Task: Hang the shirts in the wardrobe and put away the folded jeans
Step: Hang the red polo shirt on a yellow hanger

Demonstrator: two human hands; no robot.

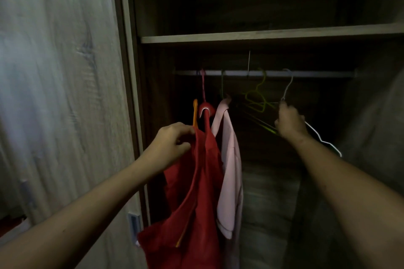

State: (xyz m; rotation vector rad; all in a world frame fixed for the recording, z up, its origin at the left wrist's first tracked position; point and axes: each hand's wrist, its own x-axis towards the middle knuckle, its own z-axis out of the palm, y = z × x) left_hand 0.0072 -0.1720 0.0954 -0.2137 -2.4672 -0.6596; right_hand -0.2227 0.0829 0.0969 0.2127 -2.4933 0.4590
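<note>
I face an open, dark wardrobe with a metal rail (306,73) under a shelf. My left hand (172,140) grips a red shirt (196,192) at its shoulder; the shirt sits on an orange hanger (195,113) whose hook is below the rail. Behind it another red garment (206,111) hangs from a pink hanger, and a pink shirt (229,159) hangs beside it. My right hand (289,122) is closed around a white wire hanger (286,87) whose hook is over the rail. Empty green hangers (258,98) hang between.
The wardrobe's wooden door (65,94) stands at the left, with a metal handle (133,225) low down. A wooden shelf (262,36) crosses above the rail. The right wardrobe wall (376,116) is close to my right arm.
</note>
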